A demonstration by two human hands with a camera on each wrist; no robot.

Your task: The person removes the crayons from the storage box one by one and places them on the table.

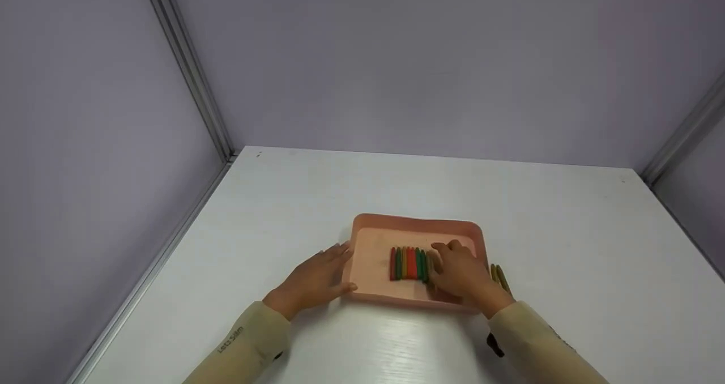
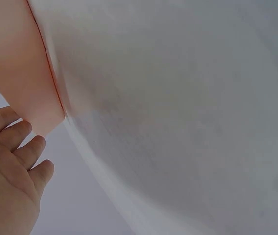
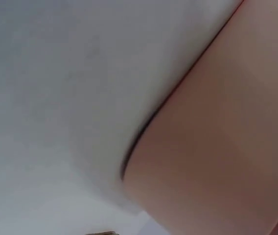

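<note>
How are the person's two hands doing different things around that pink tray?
The left hand lies outside the pink tray, flat, fingers straight against its left wall; the right hand reaches inside it, fingers bent down at the row of crayons. The left touches only the tray; the right meets the crayons. Both wear beige sleeves.

Colored crayons (image 1: 409, 263) lie side by side in a pink tray (image 1: 416, 222).

**Two bare hands, two beige sleeves**

The person wears long, soft beige fabric sleeves that end in ribbed cuffs at the wrists. The left sleeve (image 1: 243, 341) carries small dark lettering printed along the forearm. The right sleeve (image 1: 538, 344) shows a dark patch under its cuff. Both hands are bare, without rings or gloves.
</note>
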